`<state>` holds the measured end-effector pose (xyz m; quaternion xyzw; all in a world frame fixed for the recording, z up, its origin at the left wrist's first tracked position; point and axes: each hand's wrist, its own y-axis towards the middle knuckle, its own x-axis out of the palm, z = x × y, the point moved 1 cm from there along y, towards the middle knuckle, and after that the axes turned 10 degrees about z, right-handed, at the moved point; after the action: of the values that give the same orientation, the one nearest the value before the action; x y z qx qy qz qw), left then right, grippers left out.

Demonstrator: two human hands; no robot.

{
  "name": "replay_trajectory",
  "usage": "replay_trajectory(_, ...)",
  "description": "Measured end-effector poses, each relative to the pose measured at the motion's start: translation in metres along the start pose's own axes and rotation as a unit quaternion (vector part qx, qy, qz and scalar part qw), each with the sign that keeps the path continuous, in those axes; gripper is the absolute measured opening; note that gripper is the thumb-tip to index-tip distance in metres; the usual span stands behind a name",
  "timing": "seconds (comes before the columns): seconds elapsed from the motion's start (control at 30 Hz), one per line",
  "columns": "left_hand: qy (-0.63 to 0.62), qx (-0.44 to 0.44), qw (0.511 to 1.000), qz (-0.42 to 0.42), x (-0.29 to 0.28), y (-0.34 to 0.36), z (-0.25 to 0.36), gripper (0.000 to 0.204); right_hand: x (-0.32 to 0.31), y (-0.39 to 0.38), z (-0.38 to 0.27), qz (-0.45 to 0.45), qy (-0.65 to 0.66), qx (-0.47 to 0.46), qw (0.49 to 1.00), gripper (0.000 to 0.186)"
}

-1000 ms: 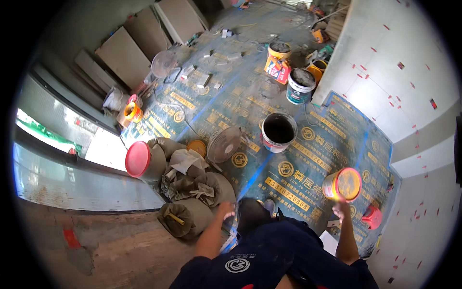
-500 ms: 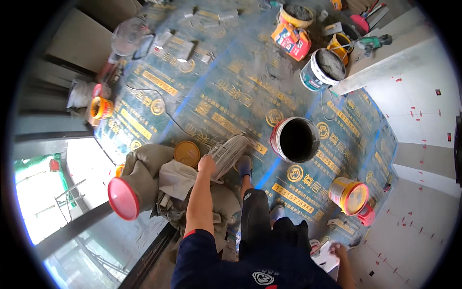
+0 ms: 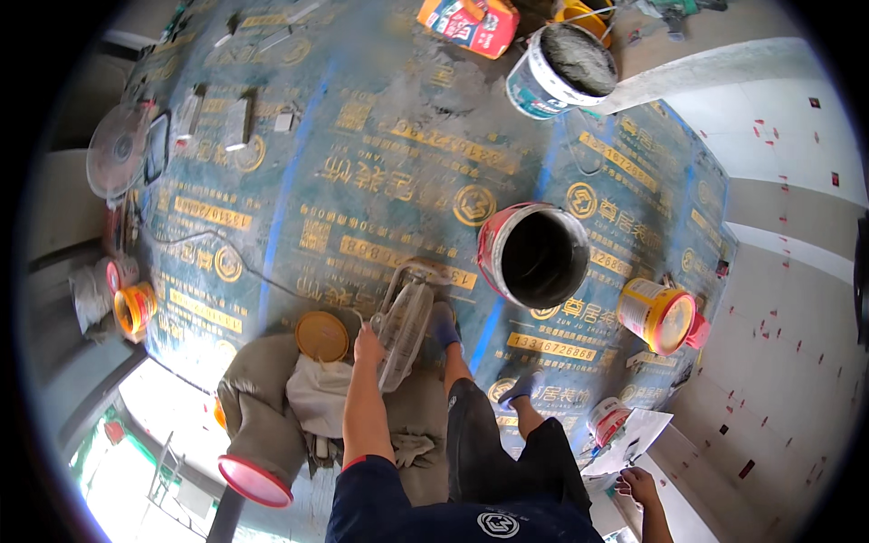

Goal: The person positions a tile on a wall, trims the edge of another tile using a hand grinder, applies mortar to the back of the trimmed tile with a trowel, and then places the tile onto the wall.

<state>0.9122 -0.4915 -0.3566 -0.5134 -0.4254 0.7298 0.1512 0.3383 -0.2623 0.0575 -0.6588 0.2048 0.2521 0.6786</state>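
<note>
My left hand (image 3: 368, 346) is closed on the edge of a floor fan (image 3: 405, 330), a grey wire cage seen nearly edge-on, standing by my left foot. A dark cord runs from it across the floor to the left. Beside that hand lie a round yellow lid (image 3: 322, 337), a whitish cloth sack (image 3: 319, 391) and a grey-brown sack (image 3: 262, 385). Low on the right, my right hand (image 3: 638, 486) hangs with loosely bent, parted fingers and nothing visible in them. Nearest to it is a white flat panel (image 3: 638, 439), beside a small red-and-white bucket (image 3: 608, 420).
A big dark-lined bucket (image 3: 534, 255) stands ahead of my feet. Right of it sits a yellow bucket (image 3: 654, 315). Farther off are a mortar-filled bucket (image 3: 566, 71) and an orange-red bag (image 3: 471, 25). Another fan (image 3: 119, 152) is at far left. Printed green sheeting covers the floor.
The fan in my left hand has turned, and its stand shows more. My feet have stepped apart. My right hand now shows clear of the panel's edge. The whole view has shifted.
</note>
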Motion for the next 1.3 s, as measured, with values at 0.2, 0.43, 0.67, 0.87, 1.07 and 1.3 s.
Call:
replay_trajectory(0.2, -0.018, 0.021, 0.999, 0.021, -0.003, -0.005, 0.000, 0.034, 0.023, 0.000, -0.023, -0.018, 0.032, -0.007, 0.999, 0.030)
replay_trajectory(0.43, -0.008, 0.101, 0.995, 0.008, -0.053, 0.037, 0.043, 0.023, 0.028, 0.009, -0.023, -0.021, -0.008, -0.013, 1.000, 0.031)
replay_trajectory(0.67, 0.106, 0.085, 0.990, -0.045, -0.068, 0.047, 0.059, 0.025, 0.007, 0.034, -0.045, -0.023, -0.016, -0.035, 0.999, 0.028)
replay_trajectory(0.87, 0.038, 0.049, 0.994, 0.084, -0.058, -0.008, 0.123, 0.040, -0.035, 0.090, -0.056, -0.024, 0.034, -0.048, 0.998, 0.029)
replay_trajectory(1.07, -0.069, 0.065, 0.995, -0.009, -0.067, -0.063, 0.185, 0.035, -0.054, 0.223, -0.137, -0.098, -0.006, -0.107, 0.989, 0.026)
replay_trajectory(1.3, -0.303, -0.036, 0.950, 0.057, -0.087, -0.096, 0.363, 0.021, -0.193, 0.469, -0.312, -0.004, -0.013, -0.332, 0.943, 0.029)
